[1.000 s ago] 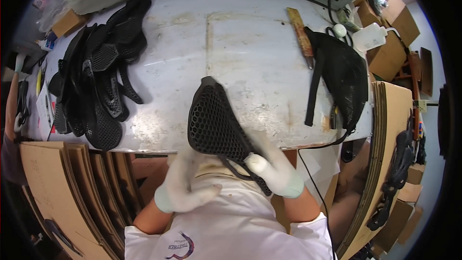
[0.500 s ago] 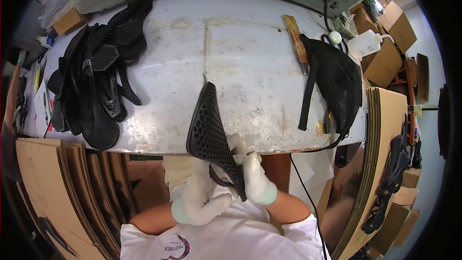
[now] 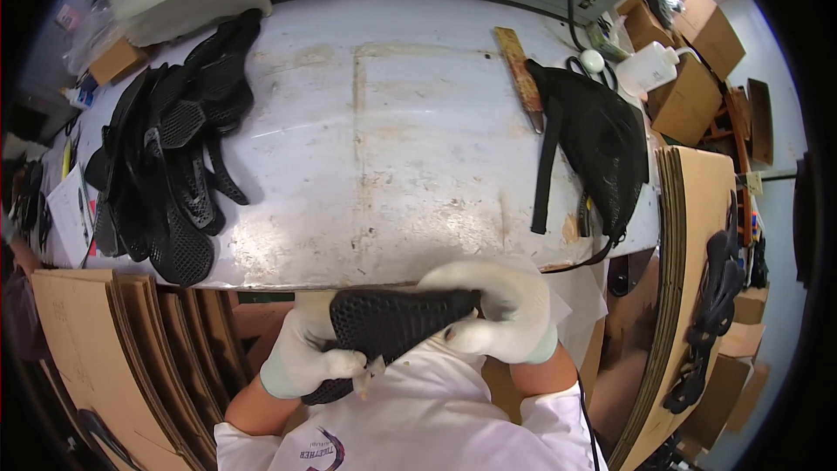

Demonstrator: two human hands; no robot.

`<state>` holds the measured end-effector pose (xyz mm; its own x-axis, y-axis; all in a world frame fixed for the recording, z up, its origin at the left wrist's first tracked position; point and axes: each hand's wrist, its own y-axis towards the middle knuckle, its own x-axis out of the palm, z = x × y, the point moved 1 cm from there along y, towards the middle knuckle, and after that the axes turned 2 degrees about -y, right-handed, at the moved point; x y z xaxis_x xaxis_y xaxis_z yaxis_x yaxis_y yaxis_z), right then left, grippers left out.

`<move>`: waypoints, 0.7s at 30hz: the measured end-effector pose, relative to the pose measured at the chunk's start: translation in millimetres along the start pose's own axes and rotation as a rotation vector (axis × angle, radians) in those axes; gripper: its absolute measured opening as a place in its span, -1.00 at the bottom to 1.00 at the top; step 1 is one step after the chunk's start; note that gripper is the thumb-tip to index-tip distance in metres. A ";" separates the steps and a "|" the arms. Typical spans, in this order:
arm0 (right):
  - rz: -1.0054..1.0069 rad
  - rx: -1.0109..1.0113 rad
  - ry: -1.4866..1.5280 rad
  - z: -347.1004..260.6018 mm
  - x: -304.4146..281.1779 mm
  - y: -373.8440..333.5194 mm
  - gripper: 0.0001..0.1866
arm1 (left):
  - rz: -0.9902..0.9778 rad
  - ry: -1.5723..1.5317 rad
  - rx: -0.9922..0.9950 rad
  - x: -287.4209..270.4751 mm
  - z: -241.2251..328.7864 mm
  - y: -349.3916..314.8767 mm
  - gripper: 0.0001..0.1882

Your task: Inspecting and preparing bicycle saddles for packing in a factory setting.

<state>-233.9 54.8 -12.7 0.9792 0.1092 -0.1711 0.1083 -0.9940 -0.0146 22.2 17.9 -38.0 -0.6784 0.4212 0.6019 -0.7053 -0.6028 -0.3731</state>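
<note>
A black honeycomb-patterned pad (image 3: 388, 321), shaped like a bicycle saddle, is held between my hands just off the table's near edge. My left hand (image 3: 307, 351), in a white glove, grips its wider part, thumb over the lower edge. Around its narrow end on the right closes my right hand (image 3: 510, 310), gloved too, the thumb tip on the near side. A small pale scrap (image 3: 373, 368) shows beside my left thumb; I cannot make out what it is. On the table's left lies a heap of similar black pads (image 3: 179, 157).
The white worktable (image 3: 305, 183) has a worn top. At its right lie a black bag (image 3: 602, 144), a rusty flat bar (image 3: 521, 78) and a white squeeze bottle (image 3: 647, 71). Cardboard sheets stand upright at left (image 3: 83, 331) and right (image 3: 689, 235). A black cable runs beside my right arm.
The pad has turned from nearly upright to lying crosswise, its narrow end now to the right. My right hand has moved to that end; my left has shifted left along the pad.
</note>
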 end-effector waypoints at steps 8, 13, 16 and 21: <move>-0.161 -0.410 -0.081 3.1 6.9 0.1 -0.80 | -0.320 0.105 -0.020 -35.5 -15.2 6.0 -0.58; -0.237 -0.416 -0.240 1.1 11.6 -7.3 -0.73 | -0.430 0.506 0.033 -51.2 -10.1 2.9 -0.59; -0.309 -0.430 -0.289 1.0 13.2 -5.0 -0.60 | -0.481 0.641 0.041 -48.1 -5.6 2.9 -0.55; -0.262 -0.423 -0.419 -5.7 17.6 -13.1 -0.54 | -0.369 1.014 0.222 -25.6 12.9 -7.5 -0.58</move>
<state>-217.1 69.8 -9.8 0.7702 0.2521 -0.5858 0.4766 -0.8379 0.2660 47.5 2.9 -41.5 -0.3595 0.9000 -0.2465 -0.9155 -0.3913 -0.0937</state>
